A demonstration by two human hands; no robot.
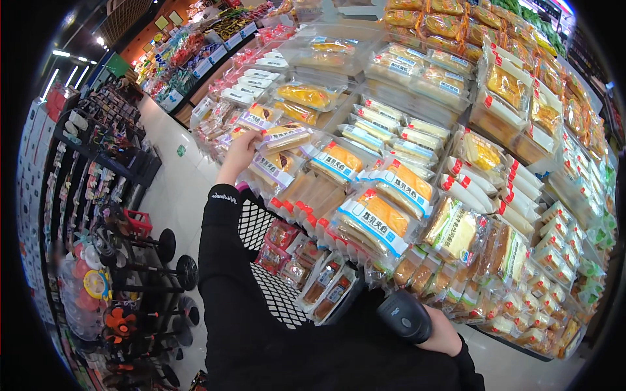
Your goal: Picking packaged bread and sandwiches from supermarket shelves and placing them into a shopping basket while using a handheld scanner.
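Nearest the body, a black, rounded plastic handheld scanner is held firmly in the closed right hand; it is best kept low and clear of the shelf edge so that no wrappers are caught. To its left, a black plastic lattice basket is seen, with two long brown cakes in clear wrapping at its near end; the lattice should be kept clear of by the black sleeve. Farther out, the left hand is stretched over the display, its fingers drawn nearly together; whether film is pinched or merely touched cannot be told. Just to the right of the fingertips, a clear film bread packet with a purple-and-white label is found, its bulk extending rightward from the grip, so that if it were held by one end alone, a droop might be expected. The film is best taken between thumb and finger, with the soft bread left unsqueezed and the neighbouring packets undisturbed. Beyond it, yellow elongated buns in clear film are stacked
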